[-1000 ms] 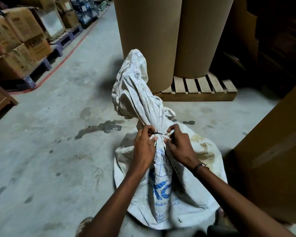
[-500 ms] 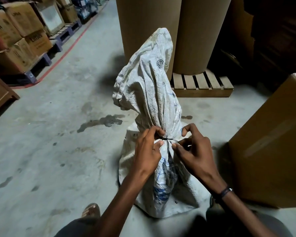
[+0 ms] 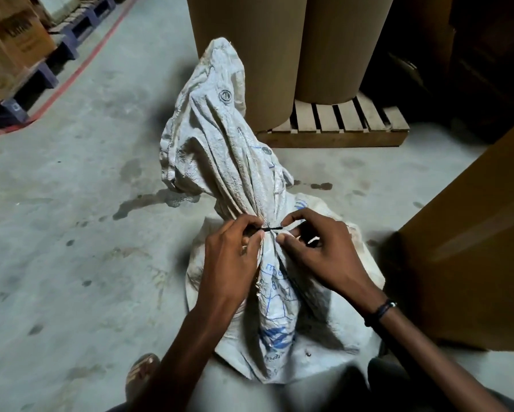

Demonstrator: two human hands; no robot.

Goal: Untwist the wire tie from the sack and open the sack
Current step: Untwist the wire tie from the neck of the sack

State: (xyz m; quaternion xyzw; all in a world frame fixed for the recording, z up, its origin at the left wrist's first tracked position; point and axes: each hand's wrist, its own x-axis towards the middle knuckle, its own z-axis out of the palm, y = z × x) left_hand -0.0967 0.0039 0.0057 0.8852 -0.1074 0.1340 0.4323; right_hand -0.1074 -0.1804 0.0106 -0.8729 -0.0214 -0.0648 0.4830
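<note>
Your left hand point(image 3: 235, 260) is pinching one end of the wire tie point(image 3: 271, 229) between thumb and fingers; the rest of that hand is bracing the gathered neck so it isn't spinning with the twist. Your right hand point(image 3: 315, 251) is half-curled, thumb and forefinger closing on the tie's other end; full contact there I can't tell. The tie is sitting at the neck of the sack point(image 3: 220, 150), between both hands, looking like it's wrapped on. The sack is standing on the concrete floor point(image 3: 71, 263), just in front of the wooden pallet point(image 3: 333, 126). It's white woven plastic, creased, blue print low down, metal eyelets up top, and its mouth is bunching upright above the tie, unopened.
</note>
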